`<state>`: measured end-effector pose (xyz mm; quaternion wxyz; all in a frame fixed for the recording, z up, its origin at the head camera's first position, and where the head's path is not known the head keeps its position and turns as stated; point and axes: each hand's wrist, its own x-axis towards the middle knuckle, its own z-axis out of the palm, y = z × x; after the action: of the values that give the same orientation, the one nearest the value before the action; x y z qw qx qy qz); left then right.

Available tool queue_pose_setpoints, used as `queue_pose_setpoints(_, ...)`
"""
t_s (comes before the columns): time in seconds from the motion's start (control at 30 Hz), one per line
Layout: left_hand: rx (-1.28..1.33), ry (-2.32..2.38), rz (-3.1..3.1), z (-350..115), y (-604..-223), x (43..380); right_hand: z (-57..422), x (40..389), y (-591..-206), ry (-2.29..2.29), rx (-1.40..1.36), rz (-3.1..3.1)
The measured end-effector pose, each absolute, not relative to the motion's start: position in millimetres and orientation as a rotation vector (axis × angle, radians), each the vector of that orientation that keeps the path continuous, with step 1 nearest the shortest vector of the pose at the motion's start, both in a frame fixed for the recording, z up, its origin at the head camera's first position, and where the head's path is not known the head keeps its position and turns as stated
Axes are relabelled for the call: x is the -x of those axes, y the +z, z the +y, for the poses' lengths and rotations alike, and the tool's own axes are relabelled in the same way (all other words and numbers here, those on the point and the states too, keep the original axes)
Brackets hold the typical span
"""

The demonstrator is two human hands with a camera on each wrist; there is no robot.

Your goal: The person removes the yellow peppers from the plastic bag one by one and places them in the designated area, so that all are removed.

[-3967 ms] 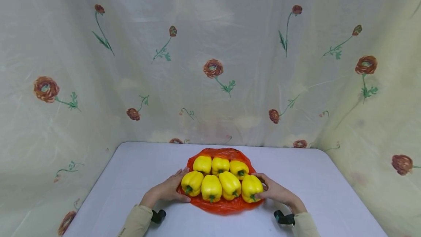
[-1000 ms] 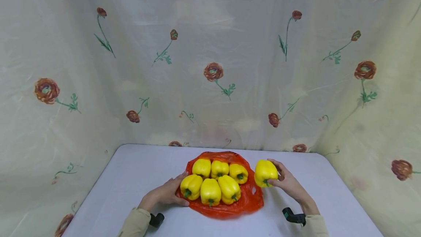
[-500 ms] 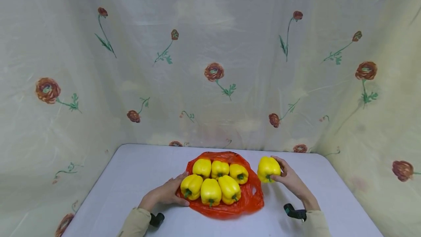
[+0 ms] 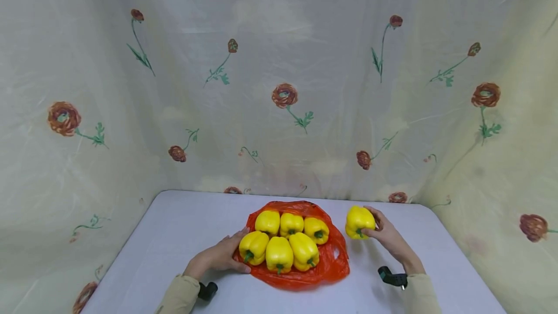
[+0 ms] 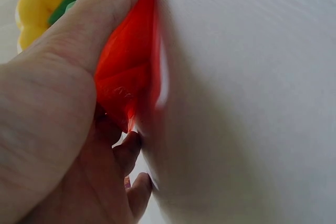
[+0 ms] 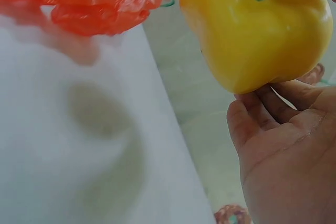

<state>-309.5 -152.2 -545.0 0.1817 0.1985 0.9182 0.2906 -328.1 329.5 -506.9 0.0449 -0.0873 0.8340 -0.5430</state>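
Pinches a yellow pepper (image 4: 359, 221) between the thumb and curled fingers (image 6: 242, 124) of the right hand (image 4: 389, 236), with the thumb beside the green stem and the fingertips on the opposite side. Probably gripped across the body like this for a secure hold on a smooth, rounded shape. Raised off the worktop (image 4: 183, 217), above a soft shadow, just to the right of a red bag (image 4: 329, 273) and apart from it

Rests the left hand (image 4: 220, 256) against the bag's left edge, with thumb and fingers spread apart, touching the plastic. Likely set there to steady the bag and its load

Lying on the bag, grouped in two rows of three: six peppers (image 4: 279, 253), most with stems toward the viewer. Seemingly kept together by the crumpled plastic around them, with bare plastic at the near right

Reaching in from the lower right, with the right wrist above the worktop and the palm turned inward. Angled in from the lower left, with the left hand low, close to the worktop. Clad in beige sleeves (image 4: 420, 294); backed by a flowered curtain (image 4: 331, 110)
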Motion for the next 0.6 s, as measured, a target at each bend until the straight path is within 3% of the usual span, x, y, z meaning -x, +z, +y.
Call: queue_pose_setpoints(0.6, -0.569, 0.848, 2.585, -152, -546, 308, 335, 335, -537, -1.664, 0.130, 2.481)
